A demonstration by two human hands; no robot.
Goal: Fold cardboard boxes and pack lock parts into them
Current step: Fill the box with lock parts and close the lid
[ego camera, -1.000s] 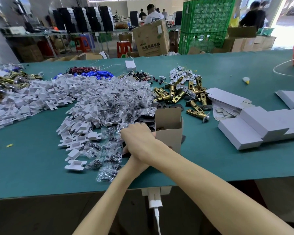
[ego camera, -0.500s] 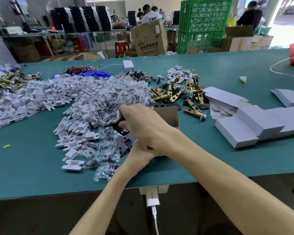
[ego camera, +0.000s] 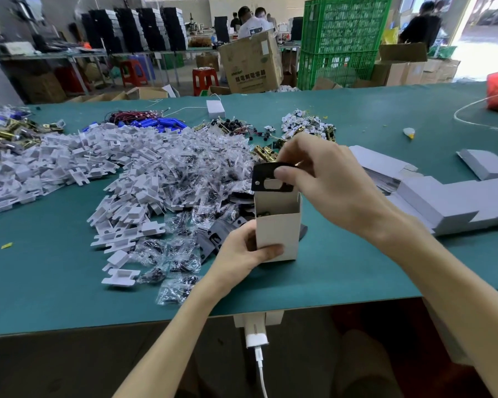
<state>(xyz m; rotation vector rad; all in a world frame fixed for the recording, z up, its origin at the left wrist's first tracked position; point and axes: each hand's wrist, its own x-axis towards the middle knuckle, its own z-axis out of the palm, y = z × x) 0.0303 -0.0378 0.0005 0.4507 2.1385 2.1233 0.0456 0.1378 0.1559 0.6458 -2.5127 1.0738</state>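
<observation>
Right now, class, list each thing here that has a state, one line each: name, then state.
Box: upright, top open, held.
Plate: held at the box's mouth, not yet inside.
Left hand: grips the box low down.
Right hand: pinches the plate.
Grey boxes: folded, closed, lying flat.
Blanks: unfolded, stacked.
Charger: plugged in, cable attached.
</observation>
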